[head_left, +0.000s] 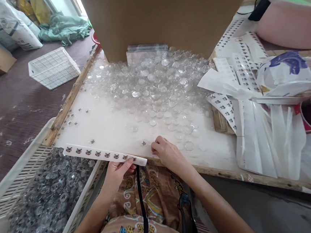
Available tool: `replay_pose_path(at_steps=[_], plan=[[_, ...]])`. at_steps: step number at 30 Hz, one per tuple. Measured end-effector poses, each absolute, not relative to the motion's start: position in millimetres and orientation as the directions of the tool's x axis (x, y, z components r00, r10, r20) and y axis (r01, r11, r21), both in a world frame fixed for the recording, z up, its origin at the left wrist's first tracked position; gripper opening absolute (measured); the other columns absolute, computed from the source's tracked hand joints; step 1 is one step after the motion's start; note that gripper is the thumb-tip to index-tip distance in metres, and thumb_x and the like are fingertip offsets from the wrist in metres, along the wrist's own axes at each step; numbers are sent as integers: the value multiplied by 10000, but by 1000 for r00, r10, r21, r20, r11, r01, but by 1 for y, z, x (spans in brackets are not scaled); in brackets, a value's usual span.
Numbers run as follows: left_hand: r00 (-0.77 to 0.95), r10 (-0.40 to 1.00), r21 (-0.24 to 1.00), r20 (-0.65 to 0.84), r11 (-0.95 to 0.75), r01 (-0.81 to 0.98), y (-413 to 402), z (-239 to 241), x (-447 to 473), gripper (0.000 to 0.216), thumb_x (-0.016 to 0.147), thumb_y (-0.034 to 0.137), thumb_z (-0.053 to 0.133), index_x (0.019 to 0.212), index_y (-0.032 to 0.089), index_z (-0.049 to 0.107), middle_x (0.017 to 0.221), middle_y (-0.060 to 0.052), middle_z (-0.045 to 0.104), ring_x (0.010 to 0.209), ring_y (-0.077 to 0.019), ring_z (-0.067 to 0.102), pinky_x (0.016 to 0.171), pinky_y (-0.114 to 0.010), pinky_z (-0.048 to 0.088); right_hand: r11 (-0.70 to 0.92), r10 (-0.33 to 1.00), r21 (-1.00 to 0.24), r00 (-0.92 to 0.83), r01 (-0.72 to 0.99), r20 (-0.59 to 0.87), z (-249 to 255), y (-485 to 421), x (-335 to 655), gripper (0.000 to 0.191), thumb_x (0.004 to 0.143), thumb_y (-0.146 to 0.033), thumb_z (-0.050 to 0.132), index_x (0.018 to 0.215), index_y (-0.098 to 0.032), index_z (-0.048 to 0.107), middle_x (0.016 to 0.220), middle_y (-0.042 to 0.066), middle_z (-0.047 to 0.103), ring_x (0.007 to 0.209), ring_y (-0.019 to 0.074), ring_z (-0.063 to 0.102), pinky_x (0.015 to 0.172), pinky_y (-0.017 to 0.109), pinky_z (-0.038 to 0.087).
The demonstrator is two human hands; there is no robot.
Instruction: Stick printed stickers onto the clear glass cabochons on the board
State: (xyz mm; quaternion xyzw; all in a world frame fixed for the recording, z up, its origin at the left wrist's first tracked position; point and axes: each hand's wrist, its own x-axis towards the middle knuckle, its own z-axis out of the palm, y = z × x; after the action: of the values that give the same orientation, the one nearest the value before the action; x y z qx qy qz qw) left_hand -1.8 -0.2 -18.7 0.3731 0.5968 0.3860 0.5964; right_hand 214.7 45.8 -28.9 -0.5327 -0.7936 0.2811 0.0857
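While the sticker strip was laid along the near edge of the white worktop, its right end was pinched between the thumb and fingers of the left hand, which was closed on it from below. Cat faces were printed in a row along the strip. The right hand was rested on the worktop just right of that end, near the left hand but apart from it, with its fingers curled down toward the surface; whether anything was held under the fingertips could not be told. A small clear dome bearing a cat face was seen just left of those fingertips. A heap of clear domes was spread farther back, before a cardboard box. A white crate filled with domes was set below the strip at the left.
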Motion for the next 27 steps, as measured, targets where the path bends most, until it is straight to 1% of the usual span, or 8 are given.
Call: replay_pose_path(at_steps=[3,5,10,14,18,21,24,27], plan=[[-12,902,903,-431,430,-9,0,-19,-2,284,756,417,759,815,140,732,683,-33,711,641,-168,658,591,-245,561,177,908,-701,-389,691,-154,-25,45,223,156,865,-40,492,842,-166,580,920,50,586,797,144,553,704,246,393],[-3,899,899,-437,437,-6,0,-20,-1,298,742,427,767,806,139,732,674,-36,710,641,-174,661,595,-251,563,103,901,-770,-387,630,-196,-22,47,228,139,842,-50,512,807,-170,572,860,30,611,769,139,552,706,247,390],[0,899,899,-437,437,-8,-1,-19,-1,310,735,440,768,790,137,732,671,-44,709,634,-175,660,596,-258,564,-79,832,-812,-410,579,-373,-24,58,230,71,804,-113,572,789,-176,600,747,4,628,691,136,548,644,245,390],[-16,905,905,-425,424,-13,-5,-17,-4,313,732,441,770,791,137,731,675,-43,709,640,-174,660,590,-250,561,-145,831,-830,-390,538,-397,-32,63,229,65,797,-139,591,850,-175,604,748,3,633,655,126,559,610,236,407],[-11,892,892,-452,452,-23,-6,-17,-6,319,741,447,767,815,138,734,683,-45,711,653,-174,664,615,-252,566,-186,847,-789,-312,585,-431,-27,62,238,88,833,-152,557,896,-180,613,760,14,658,607,118,574,575,231,409],[-1,885,885,-465,465,-23,-6,-17,-6,320,747,451,764,829,142,738,693,-47,716,666,-175,667,622,-247,565,-155,900,-722,-206,674,-385,-18,58,250,80,859,-179,563,901,-189,631,813,30,681,677,140,603,615,240,411],[8,884,884,-467,467,-19,-4,-16,-4,328,739,458,768,816,141,739,683,-47,713,666,-173,664,612,-236,558,-89,948,-608,-120,789,-294,-14,50,259,99,868,-157,572,931,-184,643,926,52,682,787,170,622,694,260,411],[17,886,886,-463,464,-19,-2,-17,-2,325,731,454,774,817,142,739,683,-43,710,662,-171,660,607,-236,558,-36,942,-485,-132,874,-309,-17,40,257,140,854,-126,598,976,-170,653,1038,79,658,834,190,631,717,268,404]])
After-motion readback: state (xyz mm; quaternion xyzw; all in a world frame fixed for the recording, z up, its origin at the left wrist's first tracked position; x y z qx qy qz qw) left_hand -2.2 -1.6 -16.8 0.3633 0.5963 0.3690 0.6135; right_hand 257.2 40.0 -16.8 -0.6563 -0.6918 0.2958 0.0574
